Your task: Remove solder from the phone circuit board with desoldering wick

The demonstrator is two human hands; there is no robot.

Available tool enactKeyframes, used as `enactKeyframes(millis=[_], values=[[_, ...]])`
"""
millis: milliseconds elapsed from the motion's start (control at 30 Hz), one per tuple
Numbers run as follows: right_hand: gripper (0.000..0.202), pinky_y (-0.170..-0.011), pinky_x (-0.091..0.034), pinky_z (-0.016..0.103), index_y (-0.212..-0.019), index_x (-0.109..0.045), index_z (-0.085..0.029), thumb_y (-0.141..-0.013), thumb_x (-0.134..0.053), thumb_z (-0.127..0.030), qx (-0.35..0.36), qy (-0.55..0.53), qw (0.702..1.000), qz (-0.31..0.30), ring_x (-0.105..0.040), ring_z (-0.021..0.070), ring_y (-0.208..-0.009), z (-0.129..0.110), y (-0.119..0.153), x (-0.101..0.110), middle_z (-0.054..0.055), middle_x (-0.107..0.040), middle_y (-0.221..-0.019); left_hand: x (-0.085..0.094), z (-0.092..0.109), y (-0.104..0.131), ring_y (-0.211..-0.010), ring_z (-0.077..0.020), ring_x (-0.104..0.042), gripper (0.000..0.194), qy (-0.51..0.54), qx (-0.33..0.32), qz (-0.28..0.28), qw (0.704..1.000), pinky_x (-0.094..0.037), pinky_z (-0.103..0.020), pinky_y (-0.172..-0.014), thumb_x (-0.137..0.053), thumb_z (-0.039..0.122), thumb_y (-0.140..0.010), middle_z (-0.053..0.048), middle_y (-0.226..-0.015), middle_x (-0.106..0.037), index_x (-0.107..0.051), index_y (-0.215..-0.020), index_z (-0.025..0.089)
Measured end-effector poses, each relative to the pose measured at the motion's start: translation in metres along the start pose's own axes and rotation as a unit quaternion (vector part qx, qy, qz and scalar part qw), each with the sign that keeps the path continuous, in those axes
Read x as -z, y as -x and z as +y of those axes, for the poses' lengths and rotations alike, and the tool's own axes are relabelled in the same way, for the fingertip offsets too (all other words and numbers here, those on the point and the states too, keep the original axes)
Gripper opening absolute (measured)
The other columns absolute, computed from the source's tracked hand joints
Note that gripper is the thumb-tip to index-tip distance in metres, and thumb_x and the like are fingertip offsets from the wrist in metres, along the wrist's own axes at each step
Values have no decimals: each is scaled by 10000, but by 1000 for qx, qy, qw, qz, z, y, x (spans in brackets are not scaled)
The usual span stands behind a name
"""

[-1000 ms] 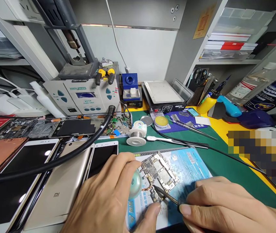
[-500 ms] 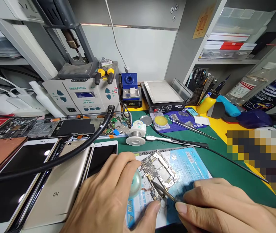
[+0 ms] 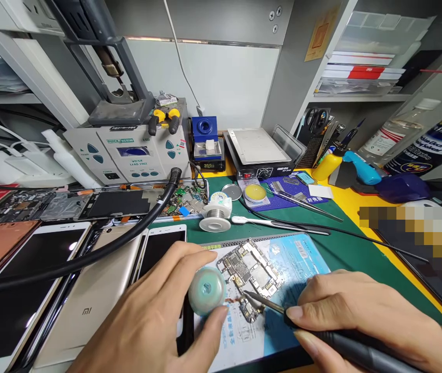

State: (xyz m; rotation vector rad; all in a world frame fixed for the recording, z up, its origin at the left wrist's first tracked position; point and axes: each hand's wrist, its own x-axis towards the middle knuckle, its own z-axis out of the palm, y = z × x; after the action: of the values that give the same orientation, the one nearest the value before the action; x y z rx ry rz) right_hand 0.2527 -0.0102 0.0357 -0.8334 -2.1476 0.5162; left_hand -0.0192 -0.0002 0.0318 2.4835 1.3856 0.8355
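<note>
My right hand (image 3: 345,311) grips a soldering iron (image 3: 345,348) by its black handle. The tapered metal tip of the iron meets the lower left part of a bare phone circuit board (image 3: 261,274). My left hand (image 3: 158,305) curves its fingers and thumb around a small, pale green, round spool (image 3: 207,291). From the spool a thin reddish-brown strand (image 3: 231,300) reaches toward the board's lower part. Under the board lies a blue and white printed mat (image 3: 302,280). My left hand's lower fingers are hidden.
Behind the mat stand a solder wire spool (image 3: 215,224), a white-headed brush (image 3: 259,221) and a tin of yellow paste (image 3: 255,193). Tweezers (image 3: 302,202) lie farther right. A black hose (image 3: 127,239) crosses over several phones from a hot-air station (image 3: 127,155). A heating plate (image 3: 261,147) sits behind.
My left hand has moved left, and the spool has shifted slightly left and shows more fully. My right hand has drawn lower right, exposing more of the iron; its tip stays at the board.
</note>
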Motion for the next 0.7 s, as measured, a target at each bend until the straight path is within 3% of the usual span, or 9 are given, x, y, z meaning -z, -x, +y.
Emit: enactKeyframes(millis=[100, 333, 533, 700], values=[[422, -660, -628, 201, -1103, -729, -190, -778, -732, 80, 20, -16, 999, -32, -783, 147, -655, 4, -6, 4, 14, -825, -804, -2, 5, -5, -925, -214, -740, 303, -14, 13, 29, 999, -649, -268, -799, -620, 308, -921, -31, -1014, -708, -647, -1223, 292], [427, -598, -584, 235, -1163, -703, -160, -814, -681, 84, 45, -29, 998, -33, -738, 143, -600, 8, -2, 4, 16, -782, -759, -8, 15, -8, -1002, -258, -733, 388, -48, 25, 42, 998, -654, -306, -801, -707, 448, -872, -56, -1080, -715, -704, -1227, 291], [430, -613, -602, 220, -1177, -701, -199, -824, -716, 46, 37, -17, 998, -43, -757, 143, -627, 11, 2, 3, 1, -794, -790, -10, 8, 5, -972, -251, -748, 546, -74, 12, 8, 997, -649, -326, -750, -761, 383, -789, -47, -1202, -693, -618, -1310, 302], [515, -702, -638, 202, -1177, -699, -258, -786, -741, 76, -18, -4, 999, -31, -801, 159, -728, 5, 3, 0, -2, -826, -890, -13, 2, 8, -911, -241, -744, 652, -77, 0, -17, 997, -652, -379, -703, -805, 395, -735, -26, -1219, -656, -553, -1330, 310]])
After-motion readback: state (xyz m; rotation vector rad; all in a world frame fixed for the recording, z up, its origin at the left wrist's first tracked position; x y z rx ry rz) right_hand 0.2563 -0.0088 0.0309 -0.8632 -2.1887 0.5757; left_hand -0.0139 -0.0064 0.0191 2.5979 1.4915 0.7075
